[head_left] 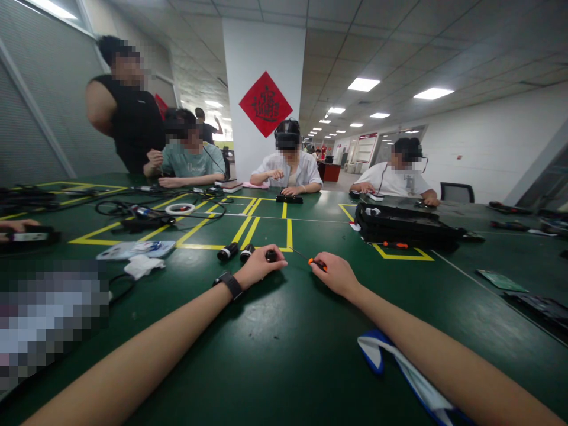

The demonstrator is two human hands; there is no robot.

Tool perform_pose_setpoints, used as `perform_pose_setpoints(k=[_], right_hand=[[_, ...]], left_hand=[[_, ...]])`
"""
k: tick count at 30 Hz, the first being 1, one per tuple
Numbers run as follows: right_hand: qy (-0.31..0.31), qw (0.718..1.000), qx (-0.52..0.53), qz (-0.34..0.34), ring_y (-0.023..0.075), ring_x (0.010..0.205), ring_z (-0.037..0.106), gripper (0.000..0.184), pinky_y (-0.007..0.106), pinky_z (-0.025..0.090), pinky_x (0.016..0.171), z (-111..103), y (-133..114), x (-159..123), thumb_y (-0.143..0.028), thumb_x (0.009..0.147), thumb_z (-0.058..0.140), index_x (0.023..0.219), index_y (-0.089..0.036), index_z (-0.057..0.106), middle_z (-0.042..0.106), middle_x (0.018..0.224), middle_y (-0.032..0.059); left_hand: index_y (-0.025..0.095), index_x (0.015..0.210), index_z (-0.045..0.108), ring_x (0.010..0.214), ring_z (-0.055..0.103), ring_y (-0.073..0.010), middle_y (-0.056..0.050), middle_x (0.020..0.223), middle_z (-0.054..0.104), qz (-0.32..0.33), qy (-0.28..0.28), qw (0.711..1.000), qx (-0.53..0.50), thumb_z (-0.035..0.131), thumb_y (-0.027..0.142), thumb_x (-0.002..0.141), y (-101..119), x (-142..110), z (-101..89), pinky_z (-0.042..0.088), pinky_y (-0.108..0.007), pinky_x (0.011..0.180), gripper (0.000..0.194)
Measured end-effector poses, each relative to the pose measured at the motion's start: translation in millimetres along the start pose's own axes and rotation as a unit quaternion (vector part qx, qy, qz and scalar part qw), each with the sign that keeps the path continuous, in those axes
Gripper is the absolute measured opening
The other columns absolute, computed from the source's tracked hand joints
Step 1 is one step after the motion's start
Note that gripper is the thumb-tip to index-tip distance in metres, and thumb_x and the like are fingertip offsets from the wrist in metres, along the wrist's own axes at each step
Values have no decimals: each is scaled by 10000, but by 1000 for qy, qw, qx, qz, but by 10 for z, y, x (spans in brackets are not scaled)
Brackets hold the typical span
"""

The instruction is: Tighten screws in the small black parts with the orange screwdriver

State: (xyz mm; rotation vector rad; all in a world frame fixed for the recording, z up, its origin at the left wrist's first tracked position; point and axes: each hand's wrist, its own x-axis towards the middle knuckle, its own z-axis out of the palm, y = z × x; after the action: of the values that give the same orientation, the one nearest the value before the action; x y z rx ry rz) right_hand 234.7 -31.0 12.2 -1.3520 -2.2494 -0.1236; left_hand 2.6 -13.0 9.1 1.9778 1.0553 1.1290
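My left hand (260,267) rests on the green table (284,343), fingers pinched on a small black cylindrical part (271,255). A black watch sits on that wrist. My right hand (336,273) is closed round a small screwdriver with an orange handle (316,263), its thin shaft pointing left toward the black part. Two more black cylindrical parts (235,252) lie just left of my left hand, near a yellow taped line.
A black laptop-like device (406,228) with an orange-handled screwdriver (396,244) lies to the right. Cables and a white tape ring (180,208) are at the left. Several people sit across the table; one stands at the left. A blue-white cloth (399,367) lies under my right forearm.
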Motion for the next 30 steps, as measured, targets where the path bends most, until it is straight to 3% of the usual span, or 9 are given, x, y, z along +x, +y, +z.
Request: perform_pose_setpoints(k=[5, 10, 14, 17, 20, 24, 28, 30], right_hand=[[-24, 999, -6, 23, 122, 670, 504, 250, 222, 314, 556, 42, 42, 14, -400, 830, 446, 781, -190, 571, 577, 759, 15], [-36, 999, -27, 19, 129, 685, 509, 233, 230, 326, 567, 60, 29, -2, -401, 821, 462, 821, -191, 561, 569, 797, 25], [-17, 998, -63, -22, 166, 746, 517, 232, 276, 365, 648, 21, -56, -7, -379, 807, 486, 886, -174, 559, 565, 839, 60], [29, 994, -68, -78, 214, 900, 498, 254, 344, 361, 786, -69, -172, 1, -310, 801, 499, 1008, -169, 542, 562, 951, 95], [65, 986, -46, -146, 229, 1044, 443, 365, 404, 284, 928, -165, -292, -4, -255, 804, 489, 1164, -199, 471, 527, 1114, 94], [81, 974, -29, -207, 257, 1162, 361, 586, 468, 149, 1014, -222, -377, -37, -409, 768, 527, 1283, -191, 351, 423, 1273, 110], [64, 969, -6, -238, 252, 1090, 421, 654, 429, 224, 973, -193, -370, -48, -533, 743, 514, 1241, -131, 381, 493, 1181, 138], [56, 970, -6, -237, 247, 1009, 462, 601, 397, 285, 901, -165, -361, -44, -564, 735, 506, 1140, -122, 460, 539, 1087, 138]], left_hand=[[148, 763, 559, 668, 541, -113, 4, 714, 590, -6, -13, 1000, -17, 654, 321, 631, -23, 11, -3, 426, -249, 665, 237], [167, 878, 516, 613, 540, -99, 16, 718, 563, -49, -20, 996, -75, 524, 253, 728, -48, 6, 7, 427, -226, 590, 174], [188, 969, 440, 678, 565, -87, -5, 905, 557, -74, 33, 985, -150, 468, 170, 735, -95, 7, -3, 451, -228, 640, 236], [181, 1004, 417, 714, 576, -107, -24, 897, 576, -85, 47, 979, -182, 484, 210, 763, -62, 11, -15, 464, -253, 666, 252], [168, 1046, 435, 780, 595, -139, -77, 996, 580, -97, 5, 958, -271, 489, 302, 801, 99, -3, 25, 476, -309, 726, 284], [164, 1114, 476, 885, 588, -173, -101, 1060, 572, -104, -101, 919, -367, 492, 363, 809, 383, -78, 185, 452, -334, 817, 365], [160, 1014, 546, 895, 568, -181, -76, 969, 606, -119, -165, 909, -364, 495, 430, 790, 479, -145, 322, 449, -312, 786, 354], [151, 952, 563, 830, 564, -170, -55, 901, 614, -121, -179, 922, -321, 471, 449, 795, 467, -150, 334, 447, -292, 727, 349]])
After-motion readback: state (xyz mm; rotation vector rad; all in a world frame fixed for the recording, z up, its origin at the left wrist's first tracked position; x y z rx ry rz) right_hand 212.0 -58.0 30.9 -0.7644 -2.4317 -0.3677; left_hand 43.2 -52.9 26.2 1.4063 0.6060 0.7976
